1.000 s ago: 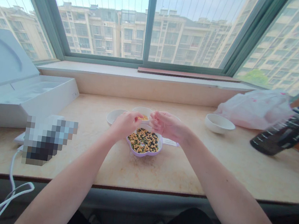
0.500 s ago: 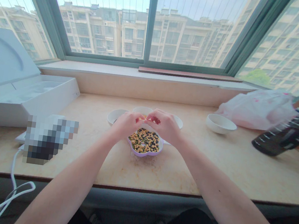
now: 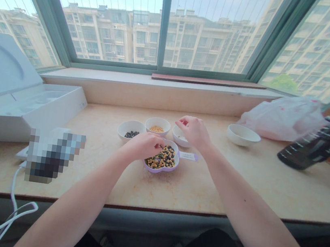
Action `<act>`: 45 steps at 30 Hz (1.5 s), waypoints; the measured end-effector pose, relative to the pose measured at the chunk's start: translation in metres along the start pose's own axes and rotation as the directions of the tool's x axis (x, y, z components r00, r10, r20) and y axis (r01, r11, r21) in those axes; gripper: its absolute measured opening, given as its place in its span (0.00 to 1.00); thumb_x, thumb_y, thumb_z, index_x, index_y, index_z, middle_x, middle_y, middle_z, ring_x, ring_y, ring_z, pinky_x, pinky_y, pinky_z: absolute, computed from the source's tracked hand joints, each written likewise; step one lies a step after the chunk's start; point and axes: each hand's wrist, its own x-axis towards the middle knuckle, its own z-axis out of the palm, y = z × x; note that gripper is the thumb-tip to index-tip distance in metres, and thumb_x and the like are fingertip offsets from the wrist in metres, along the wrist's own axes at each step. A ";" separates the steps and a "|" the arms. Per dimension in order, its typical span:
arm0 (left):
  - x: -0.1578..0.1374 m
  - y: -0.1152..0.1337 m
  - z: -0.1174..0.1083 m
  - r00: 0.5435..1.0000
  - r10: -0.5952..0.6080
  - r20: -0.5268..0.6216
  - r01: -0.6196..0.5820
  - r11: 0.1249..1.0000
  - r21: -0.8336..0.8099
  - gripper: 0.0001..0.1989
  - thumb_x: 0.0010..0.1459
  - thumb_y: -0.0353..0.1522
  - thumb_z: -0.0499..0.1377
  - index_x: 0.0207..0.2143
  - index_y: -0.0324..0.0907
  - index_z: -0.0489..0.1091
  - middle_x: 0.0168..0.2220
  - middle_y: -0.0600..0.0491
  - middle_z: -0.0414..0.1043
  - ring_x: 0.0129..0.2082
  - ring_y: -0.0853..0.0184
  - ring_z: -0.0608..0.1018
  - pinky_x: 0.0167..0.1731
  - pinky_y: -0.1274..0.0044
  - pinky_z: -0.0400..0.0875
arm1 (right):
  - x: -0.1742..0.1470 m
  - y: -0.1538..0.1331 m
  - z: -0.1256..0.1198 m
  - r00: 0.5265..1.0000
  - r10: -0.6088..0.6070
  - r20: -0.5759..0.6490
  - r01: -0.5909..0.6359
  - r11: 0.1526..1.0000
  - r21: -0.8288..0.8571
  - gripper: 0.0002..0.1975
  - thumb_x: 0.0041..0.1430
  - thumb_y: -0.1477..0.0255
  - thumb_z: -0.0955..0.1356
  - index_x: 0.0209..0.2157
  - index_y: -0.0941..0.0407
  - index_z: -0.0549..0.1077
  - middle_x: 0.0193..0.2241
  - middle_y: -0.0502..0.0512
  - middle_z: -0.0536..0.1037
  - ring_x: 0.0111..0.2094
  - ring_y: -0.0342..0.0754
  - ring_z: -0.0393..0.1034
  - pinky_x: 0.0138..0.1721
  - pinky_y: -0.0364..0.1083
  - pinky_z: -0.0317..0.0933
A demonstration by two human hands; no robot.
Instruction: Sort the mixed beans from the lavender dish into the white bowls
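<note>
A purple-rimmed dish [image 3: 161, 170] holds mixed black, yellow and green beans. My left hand [image 3: 144, 144] hangs over its left side with fingertips pinched together; whatever they may hold is too small to make out. Behind the dish stand three white bowls. The left bowl [image 3: 124, 127] has black beans [image 3: 132, 134] in it, and the middle bowl [image 3: 158, 121] has yellow beans [image 3: 156, 129]. Over the right bowl [image 3: 181, 141], which has a few small bits inside, is my right hand [image 3: 194, 131], its fingers bent in a pinch whose contents are hidden.
A fourth white bowl [image 3: 243, 136] stands to the right, by a plastic bag [image 3: 285, 118] and a dark bottle [image 3: 313, 140]. On the left are an open white box [image 3: 56, 112], a blurred-out object [image 3: 56, 157] and a white cable [image 3: 15, 184].
My hands were together above the dish and have parted. The left came down and slightly right over the beans; the right moved right, over the right bowl. The bowls now show more fully.
</note>
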 end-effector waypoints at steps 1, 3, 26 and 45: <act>0.000 0.001 0.001 1.000 0.024 0.019 -0.024 1.000 0.014 0.11 0.61 0.29 0.55 0.37 0.45 0.79 0.38 0.52 0.80 0.38 0.64 0.79 0.38 0.75 0.69 | 0.002 0.005 -0.001 0.999 0.046 0.020 -0.045 0.997 -0.067 0.13 0.65 0.65 0.66 0.37 0.56 0.80 0.37 0.59 0.82 0.40 0.53 0.74 0.41 0.48 0.62; 0.000 0.003 0.002 0.997 0.058 0.053 -0.060 0.998 0.034 0.11 0.61 0.29 0.56 0.36 0.44 0.79 0.39 0.51 0.80 0.38 0.63 0.79 0.38 0.75 0.69 | 0.005 0.014 -0.004 0.989 0.129 0.072 -0.113 0.975 -0.193 0.13 0.64 0.65 0.66 0.37 0.56 0.81 0.39 0.61 0.83 0.43 0.55 0.75 0.42 0.48 0.63; 0.003 0.008 0.006 0.992 -0.008 0.130 0.017 0.998 -0.066 0.10 0.59 0.28 0.56 0.34 0.45 0.78 0.39 0.51 0.79 0.39 0.62 0.78 0.38 0.74 0.69 | 0.002 0.010 -0.002 0.954 0.203 0.220 -0.135 0.948 -0.289 0.14 0.61 0.66 0.66 0.40 0.56 0.83 0.40 0.63 0.83 0.44 0.58 0.77 0.40 0.48 0.66; 0.005 0.000 0.007 0.994 -0.088 0.072 0.099 0.981 -0.167 0.11 0.58 0.26 0.57 0.33 0.44 0.81 0.38 0.52 0.82 0.37 0.63 0.80 0.39 0.74 0.71 | -0.001 0.004 -0.004 0.961 0.182 0.206 -0.120 0.952 -0.282 0.15 0.62 0.63 0.65 0.40 0.54 0.82 0.44 0.61 0.83 0.46 0.59 0.76 0.40 0.49 0.65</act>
